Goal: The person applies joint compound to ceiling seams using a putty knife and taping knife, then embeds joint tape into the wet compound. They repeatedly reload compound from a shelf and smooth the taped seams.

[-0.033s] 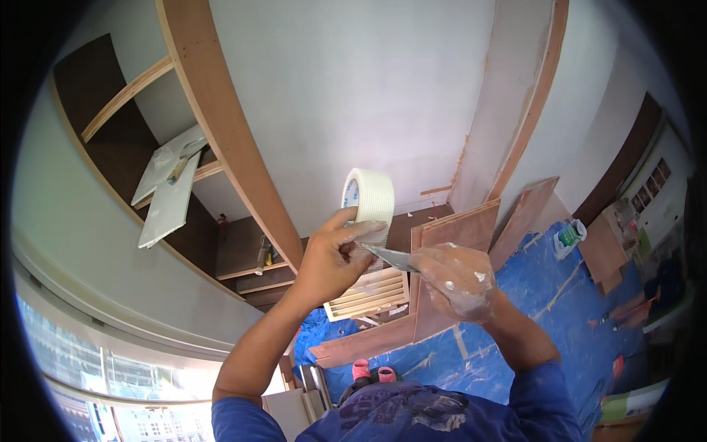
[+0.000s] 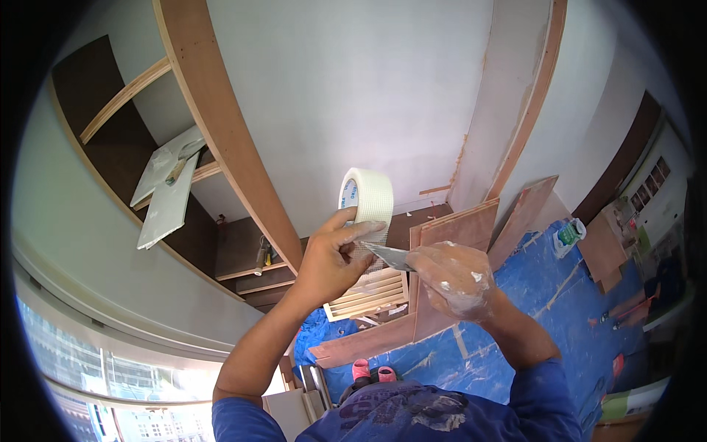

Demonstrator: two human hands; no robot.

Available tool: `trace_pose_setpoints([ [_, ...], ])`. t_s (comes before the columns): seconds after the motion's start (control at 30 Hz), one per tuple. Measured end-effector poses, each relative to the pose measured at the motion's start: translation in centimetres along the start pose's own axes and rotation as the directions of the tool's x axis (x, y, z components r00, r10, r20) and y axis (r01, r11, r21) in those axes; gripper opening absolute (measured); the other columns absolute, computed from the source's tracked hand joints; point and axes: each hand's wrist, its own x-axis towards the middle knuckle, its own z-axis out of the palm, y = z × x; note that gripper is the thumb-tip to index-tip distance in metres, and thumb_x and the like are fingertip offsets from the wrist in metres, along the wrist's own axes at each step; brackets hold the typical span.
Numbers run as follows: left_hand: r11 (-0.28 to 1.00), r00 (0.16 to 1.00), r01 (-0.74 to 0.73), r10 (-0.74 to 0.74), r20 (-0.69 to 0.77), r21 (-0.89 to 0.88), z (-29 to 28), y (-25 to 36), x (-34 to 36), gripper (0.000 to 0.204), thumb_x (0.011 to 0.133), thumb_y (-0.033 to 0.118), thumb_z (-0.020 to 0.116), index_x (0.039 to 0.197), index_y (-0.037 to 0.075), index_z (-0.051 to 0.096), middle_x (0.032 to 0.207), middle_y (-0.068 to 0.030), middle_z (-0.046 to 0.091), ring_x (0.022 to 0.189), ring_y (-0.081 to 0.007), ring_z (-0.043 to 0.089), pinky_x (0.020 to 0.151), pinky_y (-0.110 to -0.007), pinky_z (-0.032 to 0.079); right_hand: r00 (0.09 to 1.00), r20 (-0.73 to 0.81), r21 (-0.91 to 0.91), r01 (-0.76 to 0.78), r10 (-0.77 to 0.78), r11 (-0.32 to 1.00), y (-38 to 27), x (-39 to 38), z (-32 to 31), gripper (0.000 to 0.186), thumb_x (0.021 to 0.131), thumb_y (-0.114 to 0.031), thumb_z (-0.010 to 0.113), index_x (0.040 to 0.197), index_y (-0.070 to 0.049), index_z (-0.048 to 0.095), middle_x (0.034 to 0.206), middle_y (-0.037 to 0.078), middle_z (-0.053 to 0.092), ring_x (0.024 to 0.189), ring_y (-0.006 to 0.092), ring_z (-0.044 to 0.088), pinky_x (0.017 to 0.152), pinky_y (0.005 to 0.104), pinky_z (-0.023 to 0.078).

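A roll of white mesh tape point(image 2: 374, 188) stands upright in the middle, gripped by my left hand point(image 2: 335, 265), which has its fingers on the roll and on a loose, see-through length hanging below it. My right hand point(image 2: 449, 280), smeared with white compound, is closed on a metal scraper point(image 2: 390, 256). The scraper's tip rests at the tape beside my left fingertips; its handle is hidden in my fist.
A shelf unit point(image 2: 199, 96) at the left holds white boards point(image 2: 163, 217). Plywood panels point(image 2: 526, 210) lean at the right above a blue sheet point(image 2: 552, 324). A slatted wooden piece point(image 2: 350, 302) lies behind my hands. A white bag point(image 2: 571, 232) stands farther right.
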Motion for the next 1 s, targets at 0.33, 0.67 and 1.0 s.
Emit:
trace_pose_setpoints([
  [0.33, 0.989, 0.997, -0.077, 0.076, 0.008, 0.125, 1.9, -2.0, 1.5, 0.054, 0.074, -0.01, 0.068, 0.125, 0.007, 0.073, 0.137, -0.0169, 0.06, 0.092, -0.0194, 0.067, 0.071, -0.03, 0.055, 0.986, 0.155, -0.17, 0.089, -0.063, 0.981, 1.4, 1.1, -0.2, 0.039, 0.067, 0.0, 0.071, 0.105, 0.0, 0.067, 0.084, 0.007, 0.065, 0.067, 0.0204, 0.062, 0.061, 0.0324, 0.053],
  [0.67, 0.973, 0.985, 0.153, -0.164, 0.054, 0.174, 1.5, -2.2, 2.3, 0.064, 0.076, -0.008, 0.078, 0.137, 0.009, 0.067, 0.141, -0.0102, 0.058, 0.08, -0.0075, 0.058, 0.067, -0.024, 0.05, 0.922, 0.378, -0.231, 0.004, 0.086, 0.973, 4.4, -3.4, -1.5, 0.046, 0.071, -0.003, 0.074, 0.116, -0.004, 0.064, 0.083, 0.006, 0.063, 0.072, 0.0241, 0.064, 0.064, 0.0384, 0.054],
  [1.0, 0.979, 0.976, 0.111, -0.14, 0.166, 0.172, 1.3, -0.6, 1.4, 0.073, 0.074, -0.003, 0.083, 0.142, 0.014, 0.063, 0.149, -0.0183, 0.051, 0.083, -0.0122, 0.066, 0.075, -0.029, 0.057, 0.999, 0.037, -0.051, -0.032, 0.034, 0.998, 2.1, -3.0, -0.1, 0.035, 0.077, 0.003, 0.071, 0.111, -0.003, 0.067, 0.099, 0.015, 0.071, 0.077, 0.031, 0.069, 0.062, 0.0415, 0.056],
])
